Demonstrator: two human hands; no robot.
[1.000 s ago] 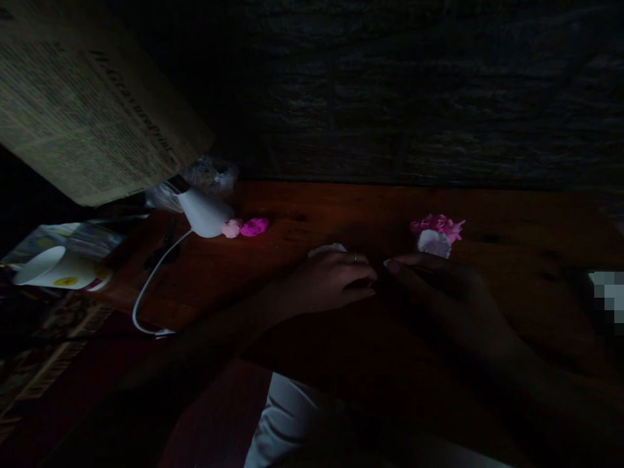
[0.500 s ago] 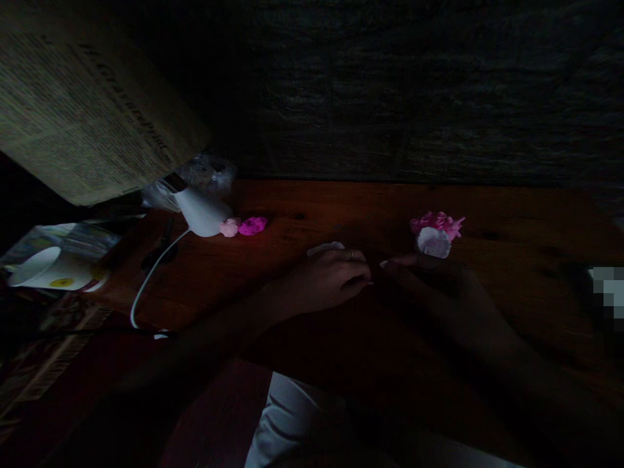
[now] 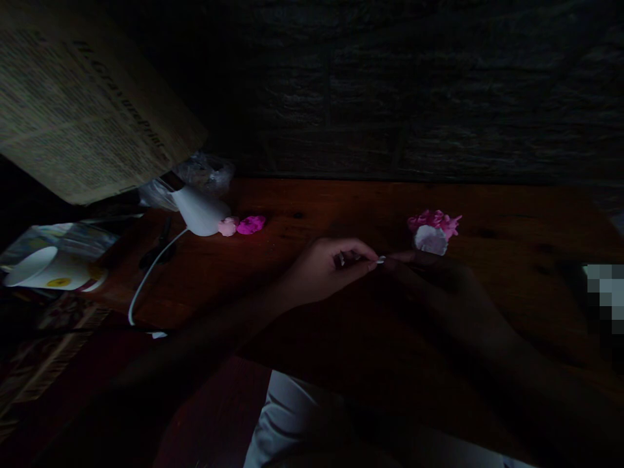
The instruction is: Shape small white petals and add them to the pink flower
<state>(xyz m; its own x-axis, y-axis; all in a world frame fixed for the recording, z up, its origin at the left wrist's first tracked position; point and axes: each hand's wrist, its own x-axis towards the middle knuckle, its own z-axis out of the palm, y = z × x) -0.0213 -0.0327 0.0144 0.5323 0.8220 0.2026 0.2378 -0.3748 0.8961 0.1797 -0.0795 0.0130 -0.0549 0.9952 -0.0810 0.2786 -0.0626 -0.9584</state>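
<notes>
My left hand (image 3: 336,270) is turned on its side over the wooden table, thumb and fingers pinched, a ring on one finger. Its fingertips meet those of my right hand (image 3: 439,292), which is in deep shadow. Between the two sets of fingertips shows a small white piece (image 3: 381,260), its material too dark to tell. Just beyond my right hand lies a pink ruffled, flower-like shape (image 3: 436,221), with a round pale lump (image 3: 431,240) against its near side. Whitish glints show inside the curl of my left hand; I cannot tell what they are.
A white lamp base (image 3: 202,214) with a newsprint shade (image 3: 97,104) stands at left, its cable (image 3: 146,279) running off the front edge. Beside it sit a light pink lump (image 3: 228,226) and a magenta lump (image 3: 251,225). A paper cup (image 3: 58,270) lies far left. A stone-textured wall rises behind.
My left hand has turned over and moved right to meet my right fingertips. The pale flat piece that lay behind it no longer shows on the table.
</notes>
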